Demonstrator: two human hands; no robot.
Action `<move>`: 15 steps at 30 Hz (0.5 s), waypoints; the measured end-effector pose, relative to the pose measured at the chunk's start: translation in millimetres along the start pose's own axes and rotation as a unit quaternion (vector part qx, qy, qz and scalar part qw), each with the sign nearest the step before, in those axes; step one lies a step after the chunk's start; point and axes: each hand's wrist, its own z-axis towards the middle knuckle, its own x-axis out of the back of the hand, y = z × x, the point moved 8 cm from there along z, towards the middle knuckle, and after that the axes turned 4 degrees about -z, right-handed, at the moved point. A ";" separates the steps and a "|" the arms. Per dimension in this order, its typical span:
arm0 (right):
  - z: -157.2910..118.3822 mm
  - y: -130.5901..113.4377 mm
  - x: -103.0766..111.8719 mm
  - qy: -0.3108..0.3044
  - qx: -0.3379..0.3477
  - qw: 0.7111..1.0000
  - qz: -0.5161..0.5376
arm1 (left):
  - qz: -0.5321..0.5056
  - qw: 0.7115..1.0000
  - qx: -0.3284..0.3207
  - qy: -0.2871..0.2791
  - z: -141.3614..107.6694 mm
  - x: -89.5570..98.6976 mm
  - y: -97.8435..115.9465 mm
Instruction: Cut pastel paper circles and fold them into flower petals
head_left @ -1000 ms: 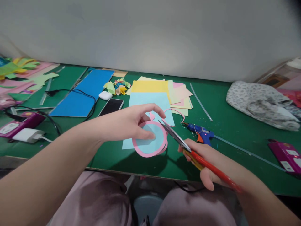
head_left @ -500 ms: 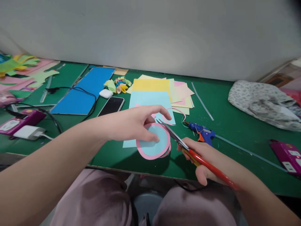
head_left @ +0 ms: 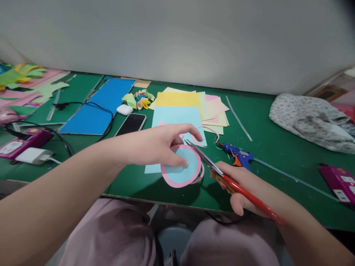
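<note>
My left hand (head_left: 177, 142) pinches a round paper piece (head_left: 180, 171), light blue in the middle with a pink rim, its thumb lying on the blue face. The fingers beneath the paper are hidden. My right hand (head_left: 231, 177) grips scissors (head_left: 245, 194) with red and yellow handles. Their blades point up and left along the upper right edge of the disc. A narrow pink paper strip (head_left: 202, 173) curls off the disc's right side. Behind my left hand lies a light blue paper sheet (head_left: 177, 116), with more thin pink trimmings on it.
A blue glue gun (head_left: 237, 153) lies right of the disc, its glue stick trailing right. Papers (head_left: 215, 111), a phone (head_left: 131, 123), a white case (head_left: 124, 109), paper flowers (head_left: 140, 99) and a blue board (head_left: 97, 111) lie behind. Purple power strips (head_left: 338, 183) and a cloth bundle (head_left: 310, 120) sit at the sides.
The pink strip at the disc's right side has swung slightly outward, away from the rim. Both hands, the disc and the scissors keep almost the same place.
</note>
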 end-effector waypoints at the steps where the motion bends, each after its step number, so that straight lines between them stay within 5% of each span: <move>1: 0.1 1.6 -1.2 -0.007 -0.006 1.000 -0.002 | 0.003 1.000 -0.001 0.000 0.1 0.2 -0.1; 15: -7.9 -11.4 1.2 -0.052 -0.077 0.994 0.053 | 0.032 0.999 -0.014 -0.019 1.6 0.0 3.3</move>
